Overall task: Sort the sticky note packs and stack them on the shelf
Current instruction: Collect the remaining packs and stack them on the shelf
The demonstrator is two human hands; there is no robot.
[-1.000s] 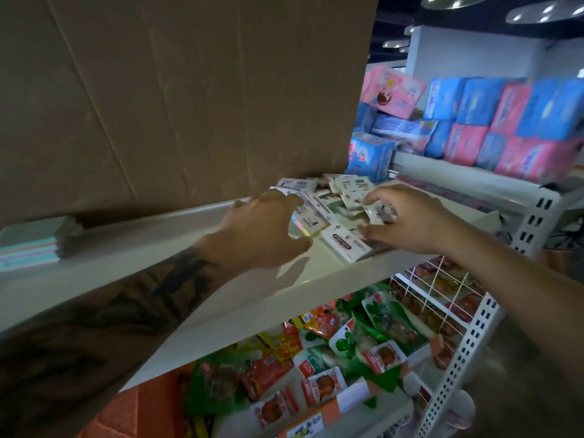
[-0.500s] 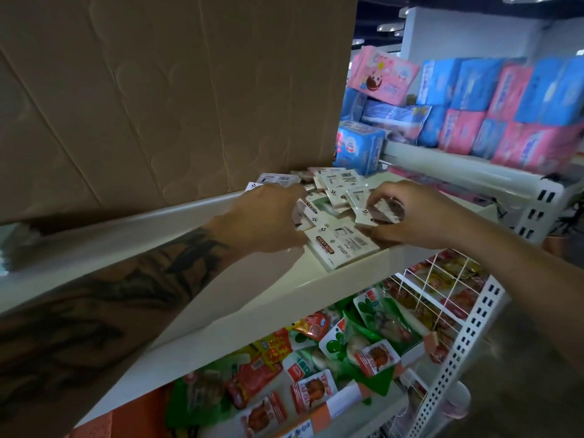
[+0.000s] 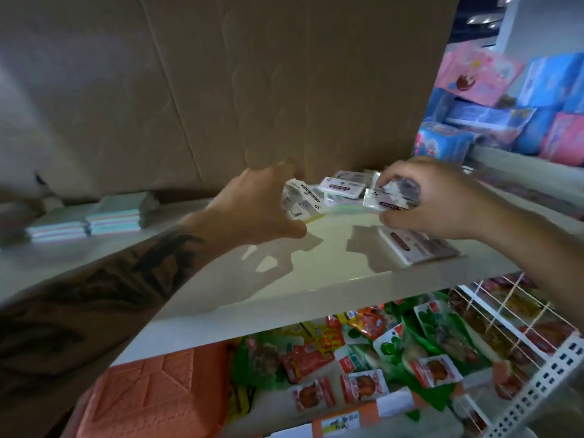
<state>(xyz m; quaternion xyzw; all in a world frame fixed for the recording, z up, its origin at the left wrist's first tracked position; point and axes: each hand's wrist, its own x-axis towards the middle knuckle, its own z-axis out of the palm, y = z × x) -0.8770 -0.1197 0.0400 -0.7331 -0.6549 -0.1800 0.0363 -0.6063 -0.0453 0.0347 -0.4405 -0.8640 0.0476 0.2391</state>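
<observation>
Far left on the white metal shelf (image 3: 316, 279), w/ the brown cardboard wall (image 3: 252, 90) behind it, sit two low stacks of pastel-edged sticky note pads (image 3: 115, 213), squared up side by side; that looks like the sorted zone.

Moving right, the tattooed left hand (image 3: 252, 210) grasps a small bundle of white-wrapped sticky note packs (image 3: 300, 200), fingers curled round them, bundle lifted just off the shelf.

Next, a loose heap of wrapped sticky note packs (image 3: 343, 186) lies against the cardboard, some tilted, colours hard to tell thru blur.

Then the right hand (image 3: 442, 197) pinches its own clump of white-wrapped packs (image 3: 387, 197) between thumb and fingers, above one flat white pack w/ a dark red label (image 3: 417, 245) lying near the shelf edge.

Judgement: step in hand is gathering like packs from the heap. To do it well: square each bundle's edges before moving, keep labels facing one way, check type/colour vs the left stacks, set down flush beside them, not on the edge. Below, snack packets (image 3: 379, 358) fill the lower tier.
</observation>
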